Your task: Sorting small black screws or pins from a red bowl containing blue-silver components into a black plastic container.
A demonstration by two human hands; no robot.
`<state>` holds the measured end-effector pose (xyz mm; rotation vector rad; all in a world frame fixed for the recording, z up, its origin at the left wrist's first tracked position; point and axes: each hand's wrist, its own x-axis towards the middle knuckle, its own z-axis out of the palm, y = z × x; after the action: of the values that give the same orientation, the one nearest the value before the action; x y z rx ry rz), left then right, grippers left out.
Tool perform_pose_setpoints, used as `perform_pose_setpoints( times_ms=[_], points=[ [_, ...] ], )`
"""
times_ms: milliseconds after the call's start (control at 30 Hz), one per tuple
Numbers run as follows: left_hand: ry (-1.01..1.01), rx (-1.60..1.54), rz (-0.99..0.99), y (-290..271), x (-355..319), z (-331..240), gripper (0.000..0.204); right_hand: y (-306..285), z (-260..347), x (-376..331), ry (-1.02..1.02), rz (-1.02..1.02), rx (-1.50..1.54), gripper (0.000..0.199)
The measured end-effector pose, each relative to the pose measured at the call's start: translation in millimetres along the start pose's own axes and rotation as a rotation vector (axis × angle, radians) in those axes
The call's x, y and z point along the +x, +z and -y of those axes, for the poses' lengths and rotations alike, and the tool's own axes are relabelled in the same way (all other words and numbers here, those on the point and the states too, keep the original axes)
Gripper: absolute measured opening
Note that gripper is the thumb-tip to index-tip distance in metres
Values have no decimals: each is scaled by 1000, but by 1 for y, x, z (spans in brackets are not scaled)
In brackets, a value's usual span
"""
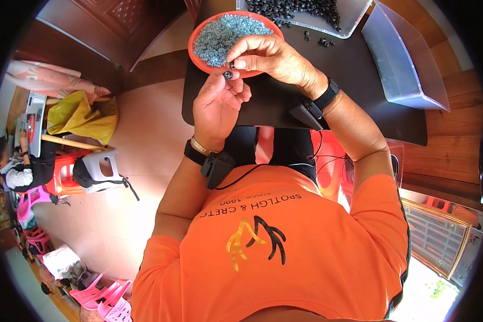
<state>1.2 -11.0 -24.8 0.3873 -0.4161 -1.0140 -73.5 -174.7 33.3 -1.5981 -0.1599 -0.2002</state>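
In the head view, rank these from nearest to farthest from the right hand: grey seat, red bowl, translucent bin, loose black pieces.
From the right hand:
1. Red bowl: partly hidden behind the hand.
2. Loose black pieces: just to the right.
3. Translucent bin: farther right.
4. Grey seat: far off, lower left.

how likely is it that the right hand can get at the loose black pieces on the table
Probably yes: the loose black pieces lie on the dark table near the right hand, and nothing visible stands between. The hand is busy, though, at the small black piece in the left hand.
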Motion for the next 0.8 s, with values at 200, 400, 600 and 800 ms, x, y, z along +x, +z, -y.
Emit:
perform_pose_setpoints(
  times_ms=[200,400,600,800],
  points=[
    [-3,21,13,-2,1,0,21,6,1,-1,-13,15,-25,14],
    [-25,24,16,-6,1,-1,19,8,-1,-3,-92,11,-182,12],
    [-35,-66,-48,-5,-1,1,16,9,-1,-2,-434,-47,-626,21],
    [-29,-101,-22,-6,-2,1,15,14,0,-2,-455,-83,-676,27]
  ],
)
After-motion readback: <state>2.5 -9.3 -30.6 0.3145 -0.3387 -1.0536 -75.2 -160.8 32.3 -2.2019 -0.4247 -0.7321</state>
